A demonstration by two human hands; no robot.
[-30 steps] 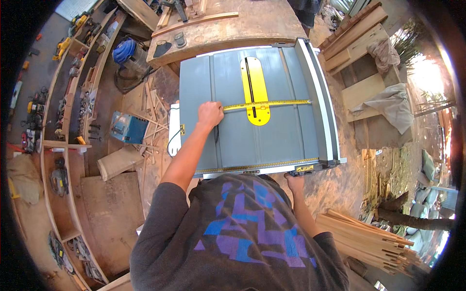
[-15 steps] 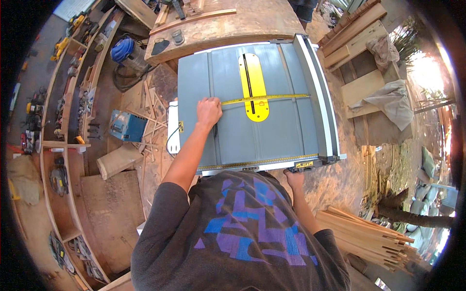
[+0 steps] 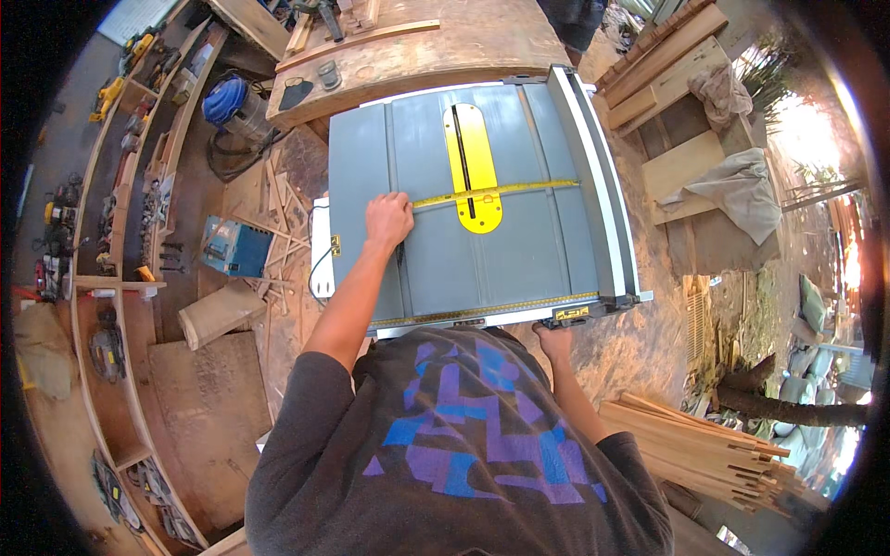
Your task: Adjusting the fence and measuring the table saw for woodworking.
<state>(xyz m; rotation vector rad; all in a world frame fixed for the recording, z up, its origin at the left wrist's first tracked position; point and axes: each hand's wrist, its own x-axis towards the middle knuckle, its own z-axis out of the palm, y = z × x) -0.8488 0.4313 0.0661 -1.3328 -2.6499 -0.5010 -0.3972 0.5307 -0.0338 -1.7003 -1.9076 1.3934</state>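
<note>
In front of me is a table saw with a grey top [image 3: 426, 269] and a yellow throat plate [image 3: 480, 208] with a dark slot. A yellow tape measure [image 3: 533, 187] lies stretched across the top, over the plate, its far end by the rip fence [image 3: 593, 185]. My left hand [image 3: 389, 220] is closed on the tape's left end, resting on the saw top. At the saw's front right corner my right hand [image 3: 554, 341] reaches under the front rail [image 3: 482, 313], by the fence's front end. Its fingers are mostly hidden there.
Behind the saw stands a wooden workbench [image 3: 399, 74] with a glass jar [image 3: 329, 75]. Tool shelves [image 3: 116, 222] line the left, near a blue vacuum [image 3: 236, 107], a blue box [image 3: 236, 246] and wood scraps. Stacked wooden strips [image 3: 695, 454] lie at lower right. Another person's legs [image 3: 575, 23] show at the top.
The whole view has shifted slightly, so the saw appears a little further left. Both hands keep their places on the saw, and the tape stays stretched to the fence.
</note>
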